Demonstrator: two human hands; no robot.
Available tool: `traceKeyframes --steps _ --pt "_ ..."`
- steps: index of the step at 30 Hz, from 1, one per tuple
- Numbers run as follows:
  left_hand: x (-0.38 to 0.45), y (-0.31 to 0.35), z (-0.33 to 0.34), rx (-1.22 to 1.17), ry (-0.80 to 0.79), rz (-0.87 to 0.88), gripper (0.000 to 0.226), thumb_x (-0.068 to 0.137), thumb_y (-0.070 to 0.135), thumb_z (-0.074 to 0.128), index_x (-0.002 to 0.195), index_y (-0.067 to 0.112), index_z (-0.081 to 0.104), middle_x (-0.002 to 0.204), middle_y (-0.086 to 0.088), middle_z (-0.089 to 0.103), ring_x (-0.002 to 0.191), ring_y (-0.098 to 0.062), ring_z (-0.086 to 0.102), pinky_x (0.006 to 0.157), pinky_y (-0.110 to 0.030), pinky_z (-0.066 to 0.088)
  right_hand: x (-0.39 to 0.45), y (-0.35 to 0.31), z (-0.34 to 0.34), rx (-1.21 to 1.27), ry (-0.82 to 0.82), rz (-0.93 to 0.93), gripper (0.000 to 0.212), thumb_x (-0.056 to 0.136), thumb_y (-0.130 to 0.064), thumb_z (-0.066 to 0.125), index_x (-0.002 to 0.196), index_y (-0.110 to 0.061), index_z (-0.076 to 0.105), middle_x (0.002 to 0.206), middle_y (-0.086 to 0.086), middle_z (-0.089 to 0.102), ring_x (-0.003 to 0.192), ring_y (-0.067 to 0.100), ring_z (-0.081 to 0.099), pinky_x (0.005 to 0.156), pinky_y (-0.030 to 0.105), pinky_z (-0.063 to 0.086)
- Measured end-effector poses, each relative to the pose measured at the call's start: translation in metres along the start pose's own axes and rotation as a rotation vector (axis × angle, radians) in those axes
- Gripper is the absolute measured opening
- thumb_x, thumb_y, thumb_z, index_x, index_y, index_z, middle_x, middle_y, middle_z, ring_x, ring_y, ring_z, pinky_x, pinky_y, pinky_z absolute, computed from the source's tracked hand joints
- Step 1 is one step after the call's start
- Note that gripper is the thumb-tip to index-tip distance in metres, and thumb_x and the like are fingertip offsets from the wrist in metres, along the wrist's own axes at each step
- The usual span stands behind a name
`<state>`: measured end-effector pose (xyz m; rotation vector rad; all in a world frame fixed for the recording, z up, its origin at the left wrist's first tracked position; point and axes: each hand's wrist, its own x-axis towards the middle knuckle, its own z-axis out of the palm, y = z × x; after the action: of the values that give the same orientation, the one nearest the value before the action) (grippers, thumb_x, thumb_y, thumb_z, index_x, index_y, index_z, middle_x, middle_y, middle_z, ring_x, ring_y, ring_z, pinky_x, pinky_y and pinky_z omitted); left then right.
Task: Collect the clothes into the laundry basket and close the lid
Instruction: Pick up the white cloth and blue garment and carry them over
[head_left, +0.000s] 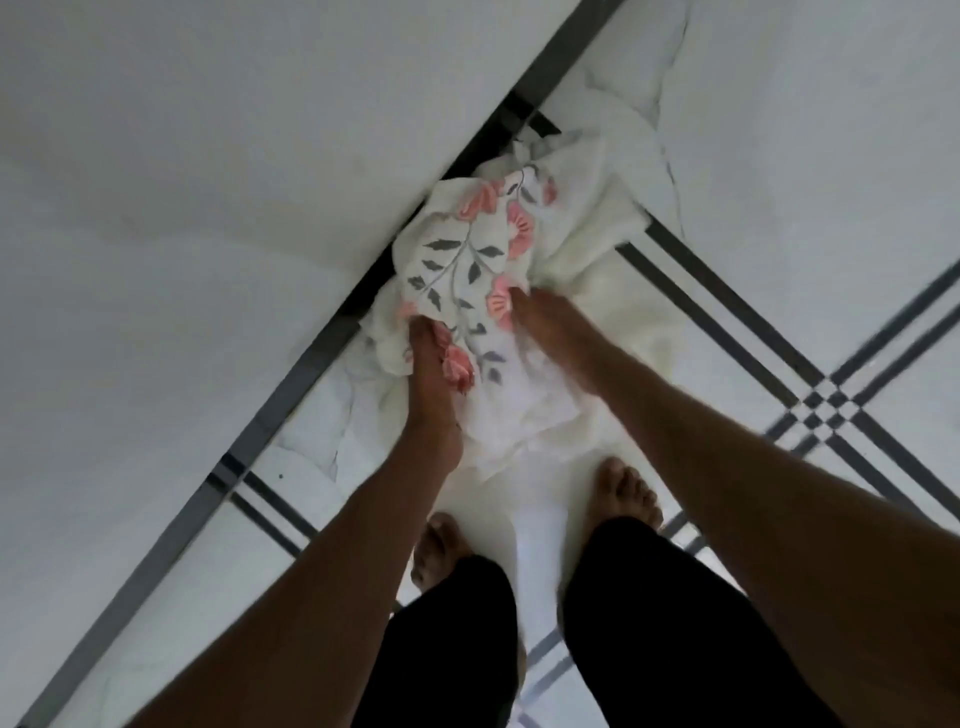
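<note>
A white cloth with pink flowers and grey leaves (467, 249) lies bunched on the floor against the base of a white wall. Under and beside it lies a plain cream garment (618, 291). My left hand (431, 374) grips the flowered cloth at its lower left edge. My right hand (545, 332) presses into the same cloth at its right side, fingers buried in the folds. No laundry basket is in view.
A white wall (208, 208) fills the left, meeting the floor along a dark strip (291, 384). The floor is white marble with dark crossing inlay lines (826, 405). My two bare feet and black trouser legs (623, 499) stand just behind the pile.
</note>
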<state>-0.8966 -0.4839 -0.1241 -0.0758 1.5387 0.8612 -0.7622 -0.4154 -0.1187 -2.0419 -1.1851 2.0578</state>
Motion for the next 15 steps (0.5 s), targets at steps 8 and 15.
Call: traceKeyframes --steps 8,15 --pt "-0.203 0.046 0.049 0.445 -0.211 0.011 0.1 0.066 0.072 0.077 0.143 0.013 0.054 0.143 -0.01 0.061 0.132 -0.019 0.059 0.114 -0.037 0.044 -0.23 -0.003 -0.012 0.695 -0.051 0.159 0.042 0.076 -0.055 0.057 0.104 -0.028 0.072 0.096 -0.008 0.075 0.099 0.014 0.067 0.089 0.037 0.054" --pt "-0.312 0.053 0.1 0.769 -0.38 0.236 0.054 0.078 0.034 0.084 0.126 0.014 0.069 0.126 -0.001 0.073 0.118 -0.017 0.068 0.112 -0.039 0.048 -0.401 0.006 -0.066 1.264 0.126 0.158 0.06 0.098 -0.056 0.038 0.121 -0.01 0.069 0.094 0.007 0.075 0.083 0.021 0.07 0.073 0.036 0.055"
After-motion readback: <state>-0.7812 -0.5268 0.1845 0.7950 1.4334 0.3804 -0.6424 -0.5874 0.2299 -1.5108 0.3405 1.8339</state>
